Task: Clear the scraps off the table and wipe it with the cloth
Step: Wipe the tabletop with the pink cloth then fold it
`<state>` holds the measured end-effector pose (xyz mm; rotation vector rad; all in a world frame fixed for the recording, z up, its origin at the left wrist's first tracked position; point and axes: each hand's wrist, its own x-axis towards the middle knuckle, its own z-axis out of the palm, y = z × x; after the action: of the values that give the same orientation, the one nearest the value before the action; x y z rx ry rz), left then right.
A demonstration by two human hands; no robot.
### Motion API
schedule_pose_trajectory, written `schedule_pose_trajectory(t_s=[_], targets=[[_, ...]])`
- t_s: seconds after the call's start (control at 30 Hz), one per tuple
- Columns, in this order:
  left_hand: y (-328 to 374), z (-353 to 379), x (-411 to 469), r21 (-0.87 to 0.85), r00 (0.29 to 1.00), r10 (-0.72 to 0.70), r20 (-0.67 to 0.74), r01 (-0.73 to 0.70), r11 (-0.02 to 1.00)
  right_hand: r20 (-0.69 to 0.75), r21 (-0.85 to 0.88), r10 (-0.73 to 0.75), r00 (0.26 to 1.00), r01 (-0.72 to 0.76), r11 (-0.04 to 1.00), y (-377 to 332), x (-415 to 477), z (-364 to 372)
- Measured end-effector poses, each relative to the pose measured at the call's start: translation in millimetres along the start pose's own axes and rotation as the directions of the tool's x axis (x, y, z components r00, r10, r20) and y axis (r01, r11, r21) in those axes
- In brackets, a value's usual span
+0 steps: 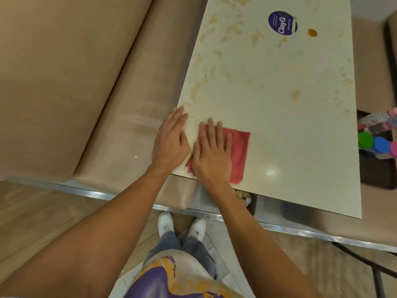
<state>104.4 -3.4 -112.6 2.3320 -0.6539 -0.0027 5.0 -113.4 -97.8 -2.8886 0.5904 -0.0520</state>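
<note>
Head view, looking down from the near end of a cream-white rectangular bench [279, 93]. The red rectangular cloth [239, 153] lies flat on the bench's near-left corner, its near edge almost at the bench edge. The right hand [211, 151] rests palm-down on the left half of the cloth, fingers straight and slightly spread, pointing to the far end. The left hand [170, 138] lies flat on the bare bench just left of the cloth, at the left edge, fingers straight and together, gripping nothing. Yellowish smears [195, 89] run along the left side and across the far part of the surface; a small brown blob [312, 32] sits far right, just beside a round purple sticker [282, 23]. A dark brown tray [373, 179] at the right holds containers with green, blue and pink round caps [365, 140]. A beige padded seat [64, 82] fills the left.
</note>
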Motion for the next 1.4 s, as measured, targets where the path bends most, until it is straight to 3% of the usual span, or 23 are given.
schedule_pose_trajectory(t_s=[0.07,0.13,0.27,0.33,0.53,0.63,0.7,0.77,0.9,1.0,1.1,1.2,1.3,1.4], targets=[[0,0,-1,-0.006,1.0,-0.004,0.003,0.004,1.0,0.03,0.007,-0.152,0.988,0.152,0.988,12,-24,-4],[-1,0,-2,-0.004,1.0,0.0,-0.004,0.0,1.0,0.05,0.012,-0.179,0.983,0.179,0.984,36,-26,-10],[-2,-1,-2,-0.02,1.0,-0.013,-0.001,0.012,1.0,0.016,0.022,0.101,0.995,-0.102,0.995,43,27,-7],[-2,-2,-1,-0.046,1.0,-0.026,0.009,0.026,0.999,-0.014,0.024,0.152,0.988,-0.151,0.988,24,44,-1],[-4,-5,-1,-0.173,0.993,-0.115,0.001,0.113,0.978,0.056,0.067,-0.182,0.982,0.178,0.982,-1,-13,-1],[2,-9,0,-0.219,0.987,-0.151,-0.059,0.135,0.966,0.133,0.346,-0.195,0.972,0.139,0.928,15,-15,-18],[15,-12,-4,-0.215,0.985,-0.139,-0.101,0.115,0.97,0.134,0.575,-0.071,0.988,-0.019,0.818,28,-14,-39],[32,-12,-9,-0.215,0.989,-0.104,-0.105,0.079,0.973,0.07,0.647,0.084,0.994,-0.11,0.755,47,-20,-59],[74,1,-25,-0.21,0.996,-0.072,-0.056,0.059,0.976,0.067,0.662,0.265,0.962,-0.241,0.709,93,-29,-80],[103,19,-31,-0.124,0.997,-0.076,-0.011,0.074,0.989,0.078,0.632,0.318,0.945,-0.294,0.718,122,-15,-86],[125,51,-42,0.112,0.981,-0.192,0.014,0.189,0.975,0.053,0.616,0.28,0.959,-0.252,0.746,141,6,-84],[136,79,-53,0.329,0.944,-0.331,-0.015,0.317,0.889,-0.02,0.568,0.185,0.982,-0.141,0.811,154,28,-71],[141,87,-58,0.373,0.889,-0.446,-0.105,0.451,0.811,-0.056,0.412,0.117,0.992,-0.084,0.907,157,50,-55],[145,88,-66,0.373,0.853,-0.5,-0.15,0.518,0.77,-0.022,0.244,0.129,0.991,-0.119,0.963,155,64,-38]])
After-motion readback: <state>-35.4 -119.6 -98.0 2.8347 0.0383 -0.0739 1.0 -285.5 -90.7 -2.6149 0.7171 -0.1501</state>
